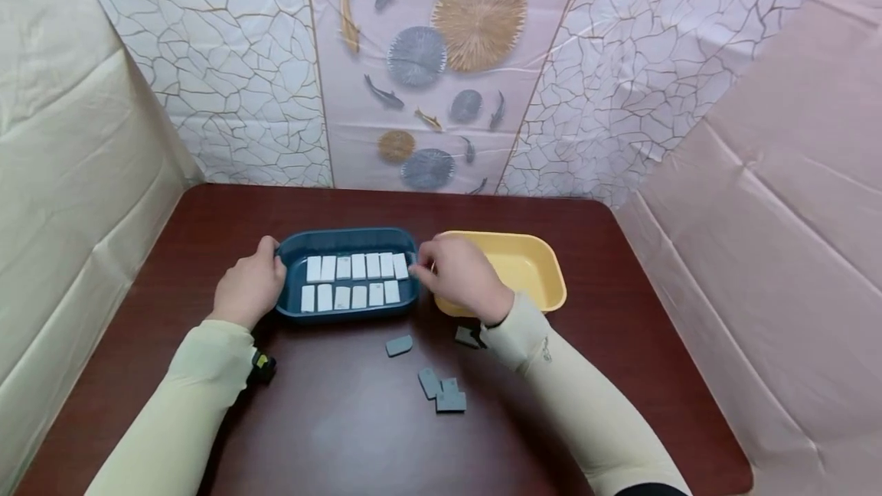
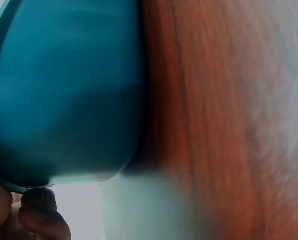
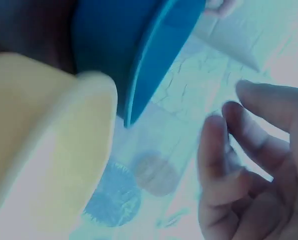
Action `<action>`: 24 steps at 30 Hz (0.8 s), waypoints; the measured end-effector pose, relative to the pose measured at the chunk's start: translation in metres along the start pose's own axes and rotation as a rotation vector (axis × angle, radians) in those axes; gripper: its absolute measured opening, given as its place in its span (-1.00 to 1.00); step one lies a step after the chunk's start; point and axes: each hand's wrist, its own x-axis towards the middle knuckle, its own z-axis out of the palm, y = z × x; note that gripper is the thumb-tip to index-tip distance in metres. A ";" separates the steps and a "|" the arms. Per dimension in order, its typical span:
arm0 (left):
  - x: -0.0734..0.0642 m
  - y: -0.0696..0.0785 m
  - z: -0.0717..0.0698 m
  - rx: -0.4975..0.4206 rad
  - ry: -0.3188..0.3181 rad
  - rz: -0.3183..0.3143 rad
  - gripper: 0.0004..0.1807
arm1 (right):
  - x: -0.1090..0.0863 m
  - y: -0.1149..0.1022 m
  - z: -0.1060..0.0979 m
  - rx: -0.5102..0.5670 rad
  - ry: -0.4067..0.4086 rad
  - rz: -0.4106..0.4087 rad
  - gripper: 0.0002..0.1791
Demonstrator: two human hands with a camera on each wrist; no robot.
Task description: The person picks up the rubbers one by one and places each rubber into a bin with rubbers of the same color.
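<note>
White rectangular pieces [image 1: 358, 267] lie in two rows inside a dark blue plastic tray [image 1: 347, 315]. At the tray's left end, my left hand [image 1: 249, 282] grips the rim, its curled fingers [image 2: 41, 220] showing at the edge in the left wrist view. My right hand [image 1: 463, 270] hovers between the blue tray's right end and a yellow tray [image 1: 551, 282], partly covering the yellow one. In the right wrist view its fingers are loosely bent, thumb and fingertips apart, with nothing between them.
Several dark grey flat pieces lie on the brown table: one grey piece [image 1: 399, 345] below the blue tray, a small cluster [image 1: 451, 402] nearer the front, and another grey piece [image 1: 466, 337] by the right sleeve. Fabric walls [image 1: 758, 197] enclose the table's sides and back.
</note>
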 end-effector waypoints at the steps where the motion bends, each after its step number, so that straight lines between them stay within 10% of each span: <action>1: -0.001 -0.001 -0.001 0.017 0.002 0.006 -0.53 | -0.009 -0.003 0.003 -0.012 -0.029 -0.014 -0.69; 13: -0.005 0.001 -0.009 0.128 0.141 0.059 -0.52 | -0.056 -0.030 0.064 -0.276 -0.275 -0.029 -0.52; 19: -0.023 0.069 0.002 0.102 0.326 0.305 -0.65 | -0.053 -0.032 0.077 -0.348 -0.310 -0.064 -0.46; 24: -0.037 0.137 0.036 0.026 0.203 0.627 -0.78 | -0.054 -0.031 0.083 -0.409 -0.263 -0.202 -0.59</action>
